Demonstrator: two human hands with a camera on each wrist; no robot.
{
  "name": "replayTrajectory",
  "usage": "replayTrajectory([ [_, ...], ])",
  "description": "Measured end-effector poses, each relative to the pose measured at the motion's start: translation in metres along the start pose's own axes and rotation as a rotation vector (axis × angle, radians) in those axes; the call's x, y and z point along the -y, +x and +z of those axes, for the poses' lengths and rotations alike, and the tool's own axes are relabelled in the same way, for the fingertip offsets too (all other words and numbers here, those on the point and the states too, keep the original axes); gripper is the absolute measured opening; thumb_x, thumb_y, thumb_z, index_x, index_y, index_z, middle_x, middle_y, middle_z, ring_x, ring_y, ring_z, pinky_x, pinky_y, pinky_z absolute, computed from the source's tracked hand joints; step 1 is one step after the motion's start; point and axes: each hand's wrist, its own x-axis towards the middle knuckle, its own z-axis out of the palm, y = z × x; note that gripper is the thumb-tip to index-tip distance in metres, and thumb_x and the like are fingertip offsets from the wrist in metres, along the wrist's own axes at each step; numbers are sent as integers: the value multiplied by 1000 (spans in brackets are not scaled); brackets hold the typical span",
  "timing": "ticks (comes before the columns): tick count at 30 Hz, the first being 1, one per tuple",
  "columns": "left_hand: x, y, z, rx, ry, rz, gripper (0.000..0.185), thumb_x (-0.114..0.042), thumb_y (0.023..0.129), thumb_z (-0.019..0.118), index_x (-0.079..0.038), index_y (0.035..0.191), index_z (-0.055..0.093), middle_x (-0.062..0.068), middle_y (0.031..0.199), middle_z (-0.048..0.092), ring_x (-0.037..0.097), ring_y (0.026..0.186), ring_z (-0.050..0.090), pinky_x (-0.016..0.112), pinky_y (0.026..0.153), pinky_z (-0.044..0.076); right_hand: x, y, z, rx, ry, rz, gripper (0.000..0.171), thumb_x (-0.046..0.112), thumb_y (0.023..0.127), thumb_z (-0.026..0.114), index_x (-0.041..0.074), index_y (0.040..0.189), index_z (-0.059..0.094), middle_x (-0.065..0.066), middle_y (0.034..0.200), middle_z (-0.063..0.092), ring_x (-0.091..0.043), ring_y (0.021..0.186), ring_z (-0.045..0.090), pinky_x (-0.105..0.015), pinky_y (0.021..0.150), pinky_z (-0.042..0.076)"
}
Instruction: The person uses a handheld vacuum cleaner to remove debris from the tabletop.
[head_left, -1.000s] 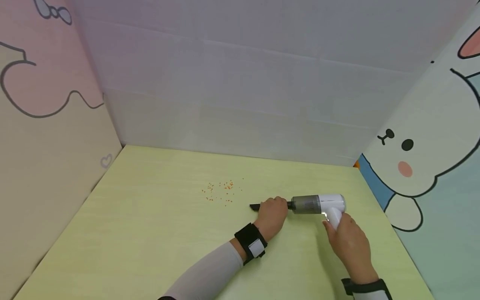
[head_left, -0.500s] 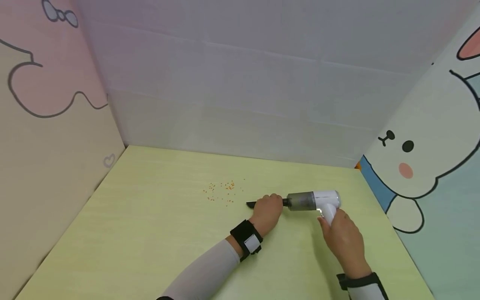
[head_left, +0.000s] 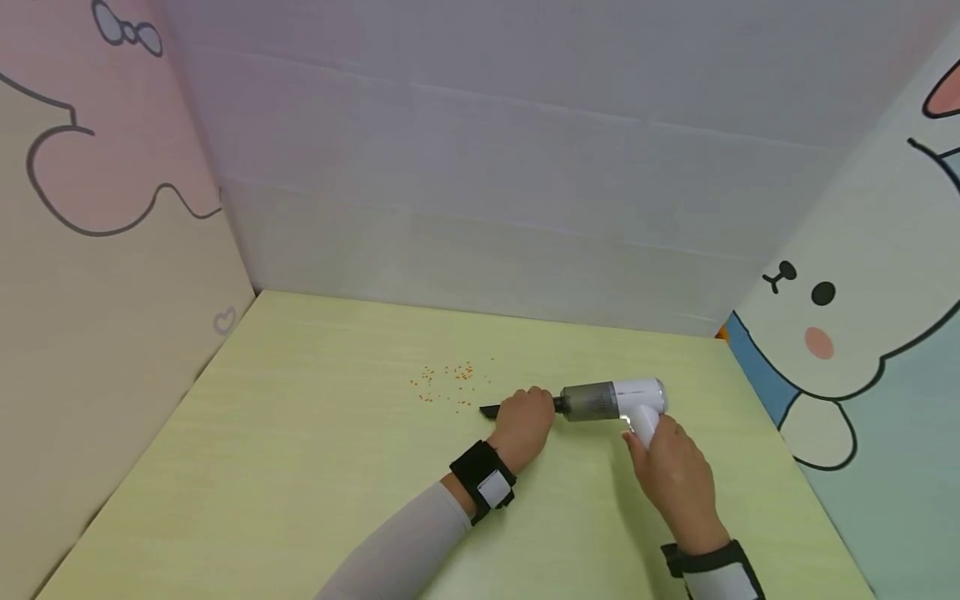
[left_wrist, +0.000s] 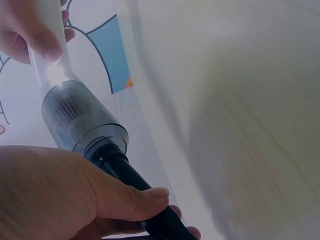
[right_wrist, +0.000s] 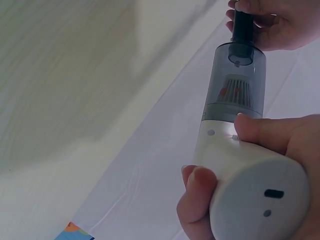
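A white handheld vacuum cleaner (head_left: 639,398) with a smoky clear dust cup (right_wrist: 235,82) is held in both hands above the table. My right hand (head_left: 678,479) grips its white handle, the thumb near a button in the right wrist view. My left hand (head_left: 522,429) is curled round the black nozzle (left_wrist: 132,172), whose slanted tip (head_left: 489,412) points left. Small orange crumbs (head_left: 463,372) lie scattered on the table just beyond and left of that tip. Some orange bits show by the filter inside the cup.
The pale yellow table (head_left: 300,467) is bounded by a plain whitish back wall (head_left: 465,183). A pink and beige panel (head_left: 112,333) stands on the left, a rabbit-printed panel (head_left: 885,317) on the right.
Both hands have shifted left with the vacuum cleaner, so its nozzle tip is closer to the orange crumbs. The head view has turned slightly. The grips look the same.
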Motion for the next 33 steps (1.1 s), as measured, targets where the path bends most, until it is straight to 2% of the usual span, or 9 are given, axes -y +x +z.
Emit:
replayTrajectory([
  [10, 5, 1, 4, -20, -25, -4, 7, -18, 95, 72, -12, 91, 71, 0, 77, 63, 13, 64, 62, 25, 51, 53, 4, 2, 3, -47, -7, -39, 55, 27, 92, 75, -19, 108, 51, -31, 83, 61, -37, 63, 62, -49, 49, 53],
  [33, 13, 2, 4, -31, -21, -22, 6, -18, 94, 73, -13, 90, 73, 0, 76, 63, 13, 63, 61, 25, 51, 54, 11, 6, 9, -47, -10, -45, 54, 27, 93, 75, -19, 109, 51, -31, 84, 61, -37, 62, 62, -48, 50, 54],
])
